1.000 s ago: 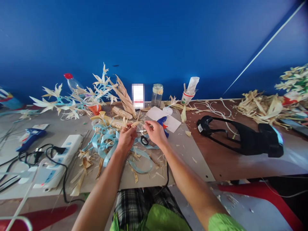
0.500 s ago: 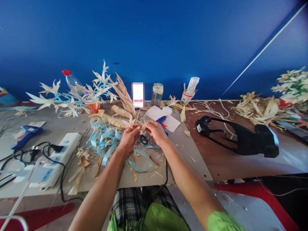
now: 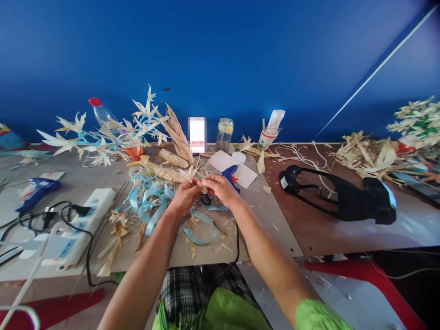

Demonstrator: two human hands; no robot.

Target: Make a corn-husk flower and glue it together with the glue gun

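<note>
1. Glue gun (image 3: pixel 40 192) at the far left lies near a white power strip (image 3: pixel 91 213); forearms do best well clear of the cords around it.
2. Blue ribbon (image 3: pixel 158 213) sits in loose loops just left of the working spot. Nudging it aside would help stop it snagging.
3. The left hand (image 3: pixel 184 196) is narrowed to a pinch on a pale husk flower (image 3: pixel 188 173), whose petals point up, above the middle of the table (image 3: pixel 254 220). A light grip low on the base should spare the petals from creasing.
4. Scissors (image 3: pixel 205 200) show a black handle just below the fingertips; wrists are better held high enough to miss it.
5. The right hand (image 3: pixel 220 189) also pinches narrowly, on a small tan strip (image 3: pixel 204 189), close beside the left. Even, gentle tension suits such brittle husk; its exact contact with the flower cannot be made out.
6. A second glue gun (image 3: pixel 230 176) stands just beyond the right hand. Whether it is hot cannot be told, so knuckles should stay off its tip.
</note>
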